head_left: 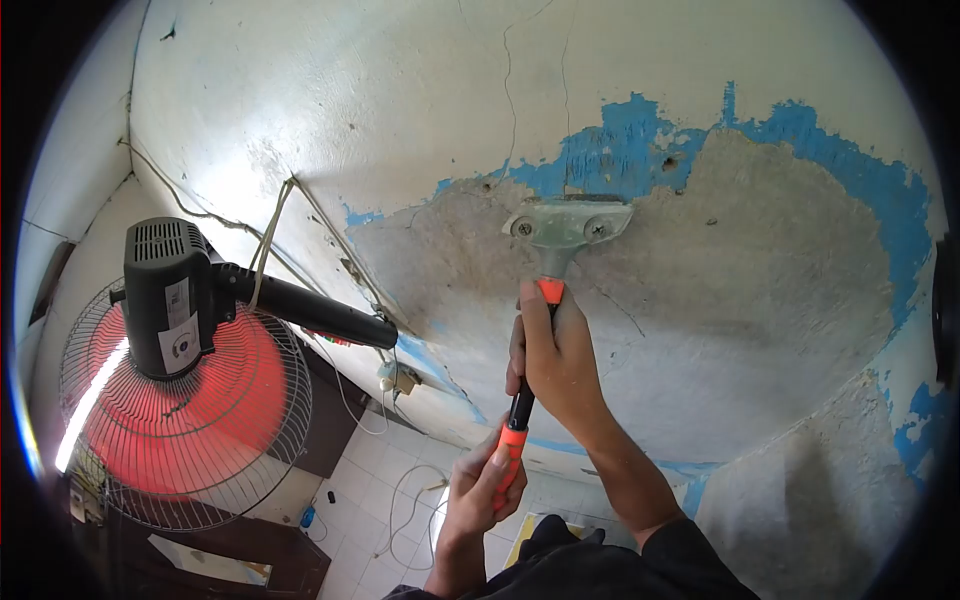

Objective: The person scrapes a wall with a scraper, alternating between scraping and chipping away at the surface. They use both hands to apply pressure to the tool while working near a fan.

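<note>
As left hand point(485, 482) and right hand point(558, 352) grip its orange-and-black handle point(521, 411), the scraper point(560, 258) shows a pale, two-screwed head point(563, 222)!

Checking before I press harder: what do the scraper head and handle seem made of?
Scraper head: probably cast metal, dull grey-green, bearing two cross-head screws. Handle: smooth black shaft, coated metal or plastic; its orange grip, evenly bright, could be plastic or rubber.

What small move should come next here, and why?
Perhaps push the pale grey metal scraper slightly into the ragged blue paint: its blade lies by the paint's lower edge, and right hand and left hand grip its orange-and-black handle.
</note>
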A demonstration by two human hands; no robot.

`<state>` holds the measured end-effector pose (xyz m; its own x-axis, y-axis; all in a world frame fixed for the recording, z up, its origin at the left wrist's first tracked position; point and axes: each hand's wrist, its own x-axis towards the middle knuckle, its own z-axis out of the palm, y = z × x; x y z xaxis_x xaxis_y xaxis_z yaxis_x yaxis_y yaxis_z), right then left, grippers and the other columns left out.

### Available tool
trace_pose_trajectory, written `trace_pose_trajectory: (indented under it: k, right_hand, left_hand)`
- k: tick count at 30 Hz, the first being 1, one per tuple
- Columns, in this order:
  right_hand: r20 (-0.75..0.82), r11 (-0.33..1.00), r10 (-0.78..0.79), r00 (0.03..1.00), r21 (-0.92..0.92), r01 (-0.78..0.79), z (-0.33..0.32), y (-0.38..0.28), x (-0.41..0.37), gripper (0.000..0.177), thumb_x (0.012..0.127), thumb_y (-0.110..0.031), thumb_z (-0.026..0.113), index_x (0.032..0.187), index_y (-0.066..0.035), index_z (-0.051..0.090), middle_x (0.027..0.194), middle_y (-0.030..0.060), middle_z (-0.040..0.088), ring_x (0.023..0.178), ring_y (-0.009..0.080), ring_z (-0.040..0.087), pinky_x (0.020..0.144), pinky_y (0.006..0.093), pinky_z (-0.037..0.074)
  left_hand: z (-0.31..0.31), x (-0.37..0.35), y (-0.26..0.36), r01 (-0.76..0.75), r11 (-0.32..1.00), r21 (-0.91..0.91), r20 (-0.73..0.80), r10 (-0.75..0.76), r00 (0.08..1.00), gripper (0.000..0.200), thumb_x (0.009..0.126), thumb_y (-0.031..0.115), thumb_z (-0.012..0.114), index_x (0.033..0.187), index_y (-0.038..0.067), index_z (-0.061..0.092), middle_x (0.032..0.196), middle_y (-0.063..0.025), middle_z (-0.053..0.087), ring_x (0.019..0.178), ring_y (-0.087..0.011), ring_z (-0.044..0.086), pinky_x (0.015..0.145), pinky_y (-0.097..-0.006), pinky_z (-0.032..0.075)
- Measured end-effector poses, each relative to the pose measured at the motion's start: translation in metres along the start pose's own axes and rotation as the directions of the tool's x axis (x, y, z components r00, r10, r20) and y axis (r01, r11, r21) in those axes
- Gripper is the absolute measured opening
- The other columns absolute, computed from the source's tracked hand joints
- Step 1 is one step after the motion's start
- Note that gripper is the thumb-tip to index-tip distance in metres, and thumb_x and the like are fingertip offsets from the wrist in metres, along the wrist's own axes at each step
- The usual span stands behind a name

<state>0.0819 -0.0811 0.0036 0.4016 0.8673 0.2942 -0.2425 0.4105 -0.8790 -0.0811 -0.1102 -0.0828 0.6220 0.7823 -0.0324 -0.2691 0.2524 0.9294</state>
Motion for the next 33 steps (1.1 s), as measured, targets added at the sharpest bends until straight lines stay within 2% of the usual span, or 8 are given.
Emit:
trace_pose_trajectory:
  k: [5, 9, 10, 13, 20, 27, 31, 33]
  right_hand:
    - [-0.011, 0.999, 0.012, 1.000, -0.031, -0.012, -0.004, 0.008, -0.007, 0.030, 0.101, -0.029, 0.041, 0.087, -0.002, 0.043, 0.049, 0.0030, 0.043, 0.034, 0.0137, 0.045, 0.035, 0.0273, 0.037]
    - [0.007, 0.999, -0.019, 1.000, -0.043, 0.020, 0.001, 0.001, 0.000, 0.031, 0.101, -0.030, 0.041, 0.089, -0.002, 0.044, 0.049, 0.0030, 0.044, 0.034, 0.0137, 0.045, 0.035, 0.0269, 0.038]
    - [0.004, 0.999, -0.021, 1.000, -0.035, 0.021, 0.000, 0.002, 0.001, 0.031, 0.101, -0.030, 0.041, 0.089, -0.002, 0.044, 0.049, 0.0029, 0.044, 0.034, 0.0137, 0.045, 0.035, 0.0268, 0.038]
    - [-0.004, 0.999, 0.008, 1.000, -0.041, -0.008, -0.003, 0.008, -0.006, 0.032, 0.101, -0.031, 0.042, 0.089, -0.002, 0.044, 0.049, 0.0030, 0.044, 0.034, 0.0139, 0.046, 0.035, 0.0267, 0.038]
    - [0.057, 0.999, 0.033, 0.998, -0.026, -0.032, -0.002, -0.009, 0.007, 0.027, 0.101, -0.026, 0.044, 0.096, 0.000, 0.045, 0.052, 0.0027, 0.047, 0.037, 0.0120, 0.048, 0.037, 0.0265, 0.040]
    - [0.038, 0.999, 0.016, 0.999, -0.039, -0.015, -0.005, 0.000, -0.002, 0.028, 0.101, -0.028, 0.044, 0.092, -0.001, 0.043, 0.050, 0.0033, 0.046, 0.036, 0.0131, 0.047, 0.037, 0.0271, 0.039]
    - [0.037, 0.999, -0.009, 0.999, -0.031, 0.010, -0.002, -0.004, 0.003, 0.032, 0.101, -0.031, 0.042, 0.091, -0.001, 0.043, 0.049, 0.0034, 0.044, 0.034, 0.0143, 0.047, 0.036, 0.0273, 0.039]
    - [0.047, 1.000, 0.007, 0.999, -0.025, -0.006, -0.005, 0.000, 0.002, 0.033, 0.101, -0.032, 0.042, 0.091, -0.001, 0.043, 0.049, 0.0034, 0.044, 0.034, 0.0143, 0.047, 0.036, 0.0272, 0.039]
  left_hand:
    - [0.001, -0.005, -0.013, 0.008, 0.998, -0.064, 0.035, -0.006, 0.999, 0.054, 0.100, 0.025, 0.047, 0.145, -0.001, 0.033, 0.060, -0.0030, 0.045, 0.041, -0.0061, 0.034, 0.038, -0.0195, 0.027]
    - [-0.002, 0.003, -0.002, -0.011, 0.997, -0.081, 0.049, 0.015, 0.999, 0.054, 0.100, 0.025, 0.047, 0.145, -0.002, 0.033, 0.060, -0.0032, 0.045, 0.040, -0.0067, 0.034, 0.038, -0.0200, 0.028]
    - [-0.001, 0.003, -0.001, -0.034, 0.999, -0.007, 0.035, 0.034, 0.999, 0.054, 0.100, 0.025, 0.047, 0.145, -0.001, 0.033, 0.060, -0.0034, 0.044, 0.040, -0.0066, 0.034, 0.038, -0.0200, 0.028]
    - [0.002, -0.002, -0.009, -0.006, 0.997, -0.081, 0.043, 0.010, 0.999, 0.054, 0.100, 0.025, 0.047, 0.145, 0.000, 0.032, 0.060, -0.0034, 0.044, 0.040, -0.0064, 0.034, 0.038, -0.0197, 0.028]
    - [0.008, 0.006, 0.004, -0.025, 1.000, -0.019, 0.045, 0.026, 0.999, 0.054, 0.101, 0.027, 0.046, 0.146, 0.002, 0.032, 0.059, -0.0023, 0.043, 0.041, -0.0062, 0.034, 0.038, -0.0198, 0.029]
    - [0.007, 0.001, -0.005, -0.009, 0.998, -0.055, 0.036, 0.011, 0.999, 0.055, 0.101, 0.027, 0.047, 0.147, 0.002, 0.031, 0.059, -0.0024, 0.042, 0.041, -0.0065, 0.034, 0.038, -0.0200, 0.028]
    - [0.007, 0.002, 0.003, -0.025, 0.999, 0.027, 0.026, 0.024, 0.999, 0.055, 0.101, 0.027, 0.046, 0.147, 0.002, 0.031, 0.059, -0.0025, 0.043, 0.041, -0.0064, 0.035, 0.038, -0.0199, 0.028]
    - [0.007, -0.005, -0.006, 0.003, 1.000, -0.027, 0.042, -0.002, 0.999, 0.055, 0.101, 0.028, 0.045, 0.147, 0.001, 0.030, 0.059, -0.0025, 0.043, 0.041, -0.0063, 0.034, 0.038, -0.0197, 0.028]
